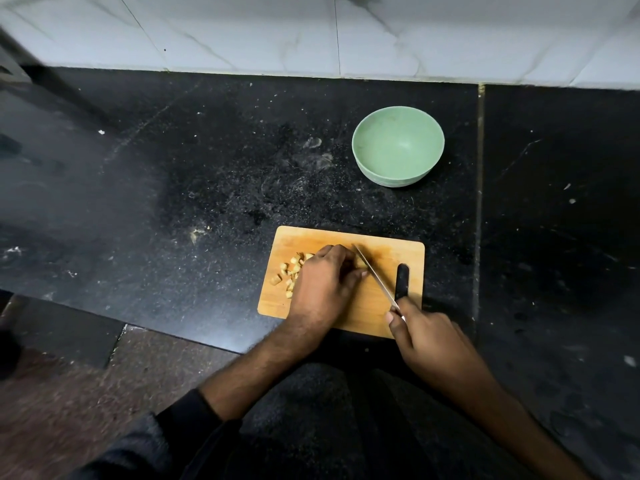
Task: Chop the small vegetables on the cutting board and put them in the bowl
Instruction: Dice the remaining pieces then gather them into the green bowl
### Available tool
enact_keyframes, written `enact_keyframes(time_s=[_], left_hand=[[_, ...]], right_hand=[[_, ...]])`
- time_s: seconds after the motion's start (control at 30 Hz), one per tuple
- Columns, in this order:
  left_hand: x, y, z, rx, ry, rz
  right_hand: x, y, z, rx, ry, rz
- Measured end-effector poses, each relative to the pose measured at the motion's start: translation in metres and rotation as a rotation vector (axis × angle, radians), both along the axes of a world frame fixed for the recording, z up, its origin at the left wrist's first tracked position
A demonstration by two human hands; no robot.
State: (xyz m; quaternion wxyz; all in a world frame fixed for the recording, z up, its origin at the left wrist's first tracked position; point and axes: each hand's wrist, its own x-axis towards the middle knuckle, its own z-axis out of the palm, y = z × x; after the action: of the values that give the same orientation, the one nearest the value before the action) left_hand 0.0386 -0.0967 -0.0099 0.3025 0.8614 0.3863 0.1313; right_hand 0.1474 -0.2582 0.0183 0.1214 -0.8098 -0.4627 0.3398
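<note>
A wooden cutting board (384, 299) lies on the black counter. Several pale chopped vegetable pieces (290, 271) sit at its left end. My left hand (323, 285) presses down on an uncut piece (360, 262) in the middle of the board. My right hand (429, 337) grips a knife (375, 277) whose thin blade runs diagonally against that piece, just right of my left fingertips. A green bowl (398, 145) stands beyond the board, with nothing in it.
A black slot-shaped handle hole (401, 280) is at the board's right end. The counter edge (173, 332) runs along the near left, with brown floor below. A white tiled wall (311, 32) backs the counter. A seam (479, 202) runs down the counter on the right.
</note>
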Motion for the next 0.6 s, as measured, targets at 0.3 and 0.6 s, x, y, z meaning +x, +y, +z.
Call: enact_keyframes(time_s=[0.3, 0.6], left_hand=[[0.009, -0.001, 0.009, 0.056, 0.143, -0.042], [0.013, -0.001, 0.014, 0.111, 0.321, -0.08]], right_hand=[[-0.002, 0.002, 0.01, 0.011, -0.003, -0.035], [-0.004, -0.001, 0.016, -0.081, -0.047, -0.001]])
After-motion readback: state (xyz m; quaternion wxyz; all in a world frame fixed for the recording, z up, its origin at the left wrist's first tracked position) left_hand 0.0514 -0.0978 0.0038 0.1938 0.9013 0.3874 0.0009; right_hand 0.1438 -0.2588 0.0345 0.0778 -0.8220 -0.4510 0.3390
